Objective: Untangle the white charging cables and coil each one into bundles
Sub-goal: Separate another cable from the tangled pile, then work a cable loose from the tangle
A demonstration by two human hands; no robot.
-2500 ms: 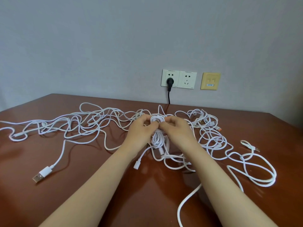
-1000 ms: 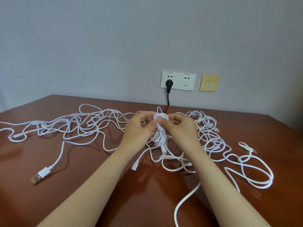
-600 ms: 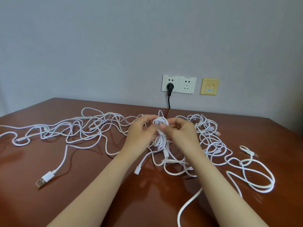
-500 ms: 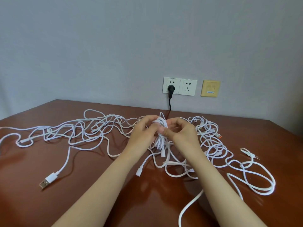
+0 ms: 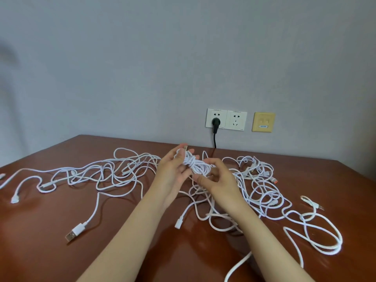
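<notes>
A coiled white cable bundle [image 5: 196, 164] is held above the brown table [image 5: 50, 251], lying sideways between my hands. My left hand [image 5: 172, 174] grips its left end, where a connector tip sticks up. My right hand [image 5: 220, 180] holds its right end with curled fingers. Loose white cables [image 5: 114, 174] sprawl in a tangle to the left. More tangled white cables [image 5: 262, 192] lie to the right and under my hands.
A USB-A plug [image 5: 74, 233] lies front left and a small connector [image 5: 179, 222] sits under my left forearm. On the grey wall are a double socket [image 5: 236, 120] with a black plug [image 5: 216, 123] and a yellow plate [image 5: 263, 122]. A cable loop [image 5: 317, 239] lies front right.
The bundle hung upright between my fingertips; now it is lifted and turned sideways, with my hands apart at its two ends. The camera has tilted up slightly.
</notes>
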